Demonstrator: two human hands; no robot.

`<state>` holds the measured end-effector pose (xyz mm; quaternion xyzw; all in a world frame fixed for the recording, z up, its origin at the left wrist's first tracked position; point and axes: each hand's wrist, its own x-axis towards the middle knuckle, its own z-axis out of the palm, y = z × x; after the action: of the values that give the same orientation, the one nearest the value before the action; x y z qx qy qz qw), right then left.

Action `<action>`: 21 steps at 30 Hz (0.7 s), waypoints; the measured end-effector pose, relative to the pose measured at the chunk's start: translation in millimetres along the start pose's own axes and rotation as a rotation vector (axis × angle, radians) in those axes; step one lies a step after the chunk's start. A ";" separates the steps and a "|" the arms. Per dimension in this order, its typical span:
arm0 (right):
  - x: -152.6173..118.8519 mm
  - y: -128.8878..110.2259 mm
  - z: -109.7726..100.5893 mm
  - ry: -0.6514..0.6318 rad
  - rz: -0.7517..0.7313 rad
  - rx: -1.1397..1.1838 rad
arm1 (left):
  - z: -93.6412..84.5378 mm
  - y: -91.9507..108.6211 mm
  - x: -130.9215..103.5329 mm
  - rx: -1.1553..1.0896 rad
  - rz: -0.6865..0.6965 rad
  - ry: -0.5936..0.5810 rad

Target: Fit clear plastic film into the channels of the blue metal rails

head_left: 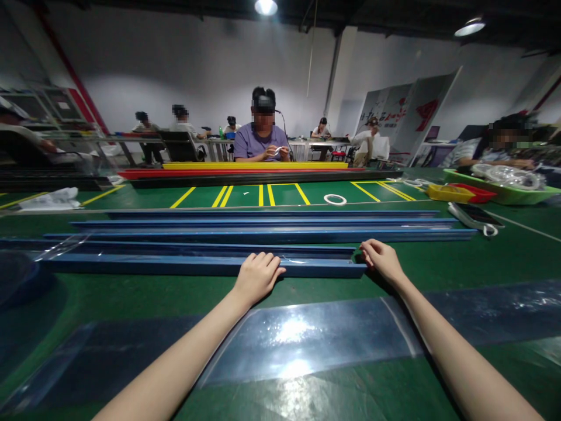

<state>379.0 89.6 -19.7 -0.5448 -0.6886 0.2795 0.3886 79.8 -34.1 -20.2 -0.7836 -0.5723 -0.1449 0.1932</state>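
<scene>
A long blue channel profile (184, 268) lies across the green table in front of me. Toward its right part, my left hand (258, 276) is wrapped over the near wall, thumb on the front face. My right hand (380, 258) is at the profile's right end, fingers curled together in a pinch; what they hold, if anything, is too small to make out. Clear film (293, 259) glints inside the channel beside my left hand. More blue profiles (280, 235) lie parallel just behind. Under my forearms stretches a flat transparent plastic strip (324, 333).
A co-worker (262, 140) sits opposite, behind yellow (254, 166) and red (144, 174) profiles. A white ring (335, 199) lies on the table. To the right are a phone (475, 214), a yellow tray (442, 193) and a green basket (504, 191) with clear plastic rolls.
</scene>
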 end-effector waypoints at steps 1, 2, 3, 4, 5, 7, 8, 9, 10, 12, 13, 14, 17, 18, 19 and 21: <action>-0.1 -2.3 -0.1 0.062 -0.018 -0.034 | 0.5 -0.2 -0.4 -0.002 -0.018 0.005; -0.4 -5.3 -0.4 0.111 -0.039 -0.069 | 1.0 -0.3 -0.7 -0.005 -0.037 0.010; -1.0 -9.0 -0.5 0.147 -0.063 -0.101 | 1.3 -0.4 -1.0 -0.006 -0.054 0.016; -1.7 -13.2 -0.3 0.171 -0.086 -0.131 | 1.6 -0.5 -1.2 -0.008 -0.069 0.021; -2.7 -17.9 0.4 0.189 -0.108 -0.164 | 1.6 -0.5 -1.4 -0.009 -0.083 0.026; -5.2 -28.7 4.0 0.213 -0.146 -0.243 | 1.3 -0.6 -1.5 -0.013 -0.114 0.033; -6.7 -34.6 7.2 0.226 -0.164 -0.292 | 1.0 -0.5 -1.4 -0.016 -0.131 0.035; -8.0 -40.7 11.4 0.225 -0.187 -0.342 | 0.5 -0.5 -1.2 -0.018 -0.148 0.035; -9.3 -46.7 16.4 0.211 -0.213 -0.393 | 0.0 -0.5 -1.0 -0.020 -0.162 0.033; -11.4 -58.3 28.9 0.163 -0.319 -0.465 | -0.8 -0.3 -0.6 -0.025 -0.184 0.025; -12.2 -63.6 36.1 0.132 -0.400 -0.484 | -1.0 -0.2 -0.4 -0.033 -0.193 0.021; -12.8 -68.5 43.7 0.103 -0.473 -0.505 | -1.1 0.0 -0.3 -0.042 -0.203 0.019; -15.0 -80.8 67.4 0.055 -0.585 -0.571 | -0.5 0.4 -0.1 -0.060 -0.219 0.024; -16.0 -84.1 74.9 0.042 -0.592 -0.586 | -0.1 0.4 -0.1 -0.056 -0.217 0.027; -17.2 -87.2 81.7 0.024 -0.593 -0.603 | 0.3 0.4 -0.2 -0.050 -0.214 0.031; -19.9 -92.0 92.5 -0.013 -0.588 -0.648 | 1.0 0.2 -0.2 -0.036 -0.204 0.033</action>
<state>254.3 50.9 0.0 -0.4176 -0.8689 -0.0700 0.2564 80.0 -34.0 -21.2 -0.7222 -0.6431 -0.1872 0.1727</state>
